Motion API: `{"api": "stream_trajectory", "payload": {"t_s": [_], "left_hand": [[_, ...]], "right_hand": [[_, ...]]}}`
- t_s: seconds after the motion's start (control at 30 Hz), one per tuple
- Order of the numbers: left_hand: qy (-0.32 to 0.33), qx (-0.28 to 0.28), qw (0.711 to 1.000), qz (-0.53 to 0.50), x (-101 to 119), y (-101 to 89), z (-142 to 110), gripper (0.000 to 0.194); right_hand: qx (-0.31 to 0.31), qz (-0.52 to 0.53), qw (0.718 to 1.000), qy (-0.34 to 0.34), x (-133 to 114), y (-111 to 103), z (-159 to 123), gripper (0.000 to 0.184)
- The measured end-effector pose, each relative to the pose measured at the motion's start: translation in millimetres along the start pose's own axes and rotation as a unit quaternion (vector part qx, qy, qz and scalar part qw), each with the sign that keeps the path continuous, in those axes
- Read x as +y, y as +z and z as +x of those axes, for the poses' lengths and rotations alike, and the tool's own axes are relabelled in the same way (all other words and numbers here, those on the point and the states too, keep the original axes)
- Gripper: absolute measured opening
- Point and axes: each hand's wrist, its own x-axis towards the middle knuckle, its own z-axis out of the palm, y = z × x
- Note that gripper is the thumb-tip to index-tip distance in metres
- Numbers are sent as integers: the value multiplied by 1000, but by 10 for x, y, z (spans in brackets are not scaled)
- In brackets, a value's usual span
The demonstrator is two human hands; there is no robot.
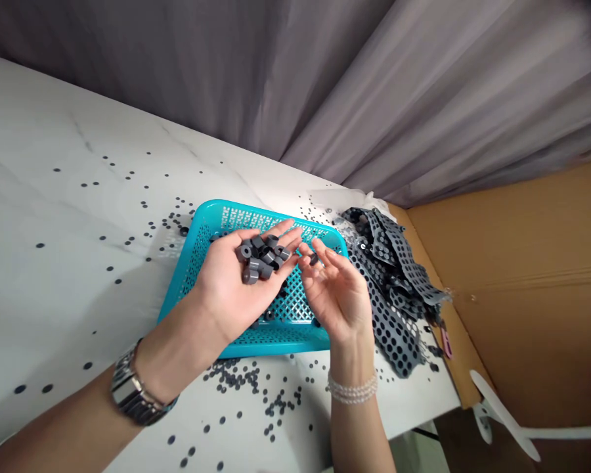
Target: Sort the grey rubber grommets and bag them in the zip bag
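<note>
Cradling a heap of short dark grey tubes (263,256) on its upturned palm, the left hand (226,279) lies spread and slightly cupped above a blue plastic basket (280,347). Some of the tubes stand on end or lean so that the hole through the middle shows, while others lie on their sides. Just beside its fingertips, the right hand (337,292) is also turned palm up, with its fingers curled in and a small dark piece (314,259) pinched at the tips. More dark pieces (269,316) lie in the basket, partly hidden by the hands. A watch (138,389) circles the left wrist, and a beaded bracelet (352,389) wraps the right one. Small dark discs (246,378) are scattered over the white table (54,282) around the basket, thickest in front of it. To the right of the basket is a crumpled pile of dark grey sheets (398,263) with rows of round marks. A pink object (446,341) lies near the cardboard (522,276) at the right, and a grey curtain (236,72) hangs behind the table.
</note>
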Motion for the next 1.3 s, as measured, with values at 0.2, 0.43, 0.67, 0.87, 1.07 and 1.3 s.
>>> {"api": "stream_trajectory", "payload": {"t_s": [0.2,0.43,0.67,0.87,1.07,1.3], "left_hand": [[-13,-8,1000,3,-2,-33,9,47],[-21,6,1000,5,19,47,-26,49],[-43,-6,999,0,6,34,-18,48],[-47,-3,999,-4,6,27,-14,45],[-41,3,999,-11,-2,16,-8,40],[-26,18,999,-22,-3,-3,11,37]], "right_hand": [[15,-139,985,-98,34,80,-84,17],[1,-376,897,-233,10,224,-223,18],[42,-425,856,-291,42,263,-260,15],[63,-449,831,-322,50,264,-283,14],[125,-469,805,-342,67,217,-242,16],[158,-440,823,-323,42,184,-226,18]]}}
